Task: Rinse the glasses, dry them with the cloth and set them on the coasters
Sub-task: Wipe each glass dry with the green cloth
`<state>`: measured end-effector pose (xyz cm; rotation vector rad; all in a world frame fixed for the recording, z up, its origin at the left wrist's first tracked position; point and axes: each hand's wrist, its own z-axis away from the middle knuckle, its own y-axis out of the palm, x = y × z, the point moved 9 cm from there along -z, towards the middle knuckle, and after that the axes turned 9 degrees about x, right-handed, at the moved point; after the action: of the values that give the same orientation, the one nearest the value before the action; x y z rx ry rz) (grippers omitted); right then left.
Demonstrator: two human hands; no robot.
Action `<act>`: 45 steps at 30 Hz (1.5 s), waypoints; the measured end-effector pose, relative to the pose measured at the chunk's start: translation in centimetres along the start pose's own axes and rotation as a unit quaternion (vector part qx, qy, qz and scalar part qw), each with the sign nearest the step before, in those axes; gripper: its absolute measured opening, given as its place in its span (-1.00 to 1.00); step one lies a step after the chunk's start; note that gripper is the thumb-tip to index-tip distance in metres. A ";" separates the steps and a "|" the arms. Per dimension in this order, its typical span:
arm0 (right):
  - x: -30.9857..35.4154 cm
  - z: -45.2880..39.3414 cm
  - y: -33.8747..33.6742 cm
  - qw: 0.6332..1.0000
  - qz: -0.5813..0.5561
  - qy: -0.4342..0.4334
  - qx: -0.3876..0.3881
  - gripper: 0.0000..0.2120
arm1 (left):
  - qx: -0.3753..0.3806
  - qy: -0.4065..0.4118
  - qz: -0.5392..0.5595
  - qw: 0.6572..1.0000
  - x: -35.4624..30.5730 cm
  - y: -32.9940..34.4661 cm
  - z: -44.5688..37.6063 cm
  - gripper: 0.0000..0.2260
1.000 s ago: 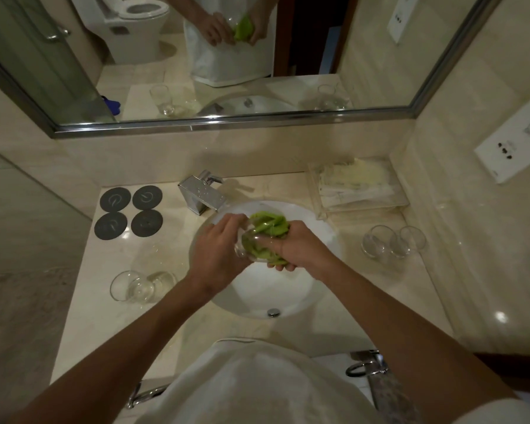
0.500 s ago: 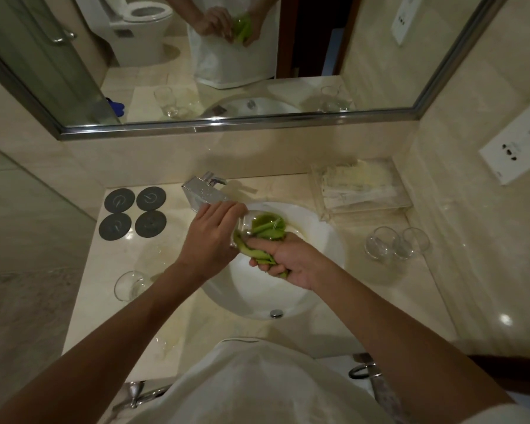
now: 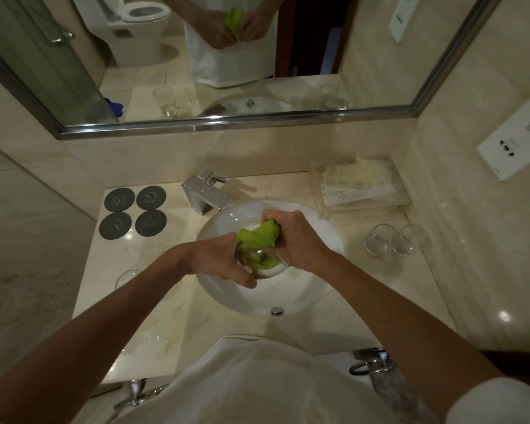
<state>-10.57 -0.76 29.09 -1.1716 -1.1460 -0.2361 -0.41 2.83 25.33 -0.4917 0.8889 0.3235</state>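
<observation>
A: Where was the glass (image 3: pixel 262 258)?
B: Over the basin (image 3: pixel 312 289), held between both hands, lying tilted rather than upright.

A: And the grip on it?
B: The left hand (image 3: pixel 219 261) cupped it from the left, fingers curled under and around its wall. The right hand (image 3: pixel 294 237) was closed on the green cloth (image 3: pixel 259 237), pushing it into the glass; part of the cloth bunched up above the rim and part showed through the glass.

A: The other glasses?
B: Two glasses (image 3: pixel 395 244) lay on their sides just beside each other on the counter (image 3: pixel 364 301), right of the basin. A third glass (image 3: pixel 126 276) was left of the basin, mostly hidden behind the left forearm, so I couldn't tell how it lay.

A: The coasters?
B: Four dark round coasters (image 3: pixel 133 214) sat in a square at the back left corner of the counter, nothing on them.

A: What else was around?
B: A chrome tap (image 3: pixel 205 194) stood behind the basin, a clear tray (image 3: pixel 361 191) of packets at the back right, and the mirror (image 3: pixel 227 65) above reflected the hands and cloth.
</observation>
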 end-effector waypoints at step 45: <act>0.7 3.5 4.5 0.891 0.367 -0.029 0.267 -0.45 | -0.289 0.119 -0.257 0.915 -0.9 -2.4 2.8 -0.40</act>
<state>-9.27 4.35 26.66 -1.0293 -0.6739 0.6641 2.00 2.25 28.23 -1.3100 0.8552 0.0313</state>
